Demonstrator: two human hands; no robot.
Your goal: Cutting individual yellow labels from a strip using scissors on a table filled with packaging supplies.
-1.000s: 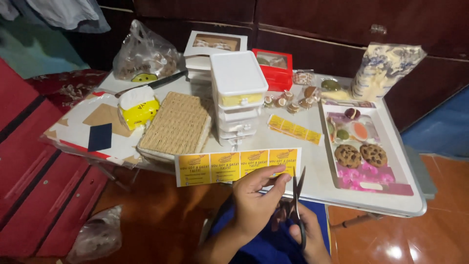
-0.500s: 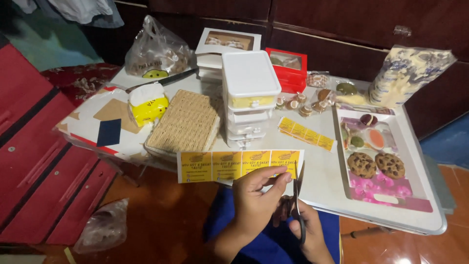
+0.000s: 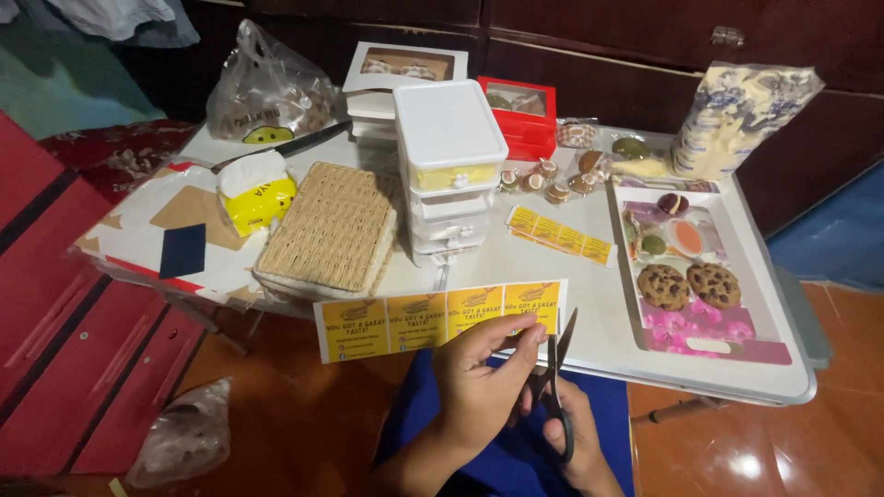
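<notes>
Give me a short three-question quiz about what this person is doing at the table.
1. True or false: the left hand holds the yellow label strip.
2. What does the right hand hold? A) knife B) scissors C) pen
3. How many cookies lie on the tray?

Key
1. True; its fingers pinch the strip's right end.
2. B, the scissors, blades open beside the strip.
3. Two chocolate chip cookies.

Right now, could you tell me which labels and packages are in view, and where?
Strip of yellow labels: in left hand, front edge.
Second yellow strip: flat, mid-table.
Stacked white lidded boxes: centre.
Red window box: behind them.
Blue-patterned bag: back right.
Scissors: right hand.
</notes>
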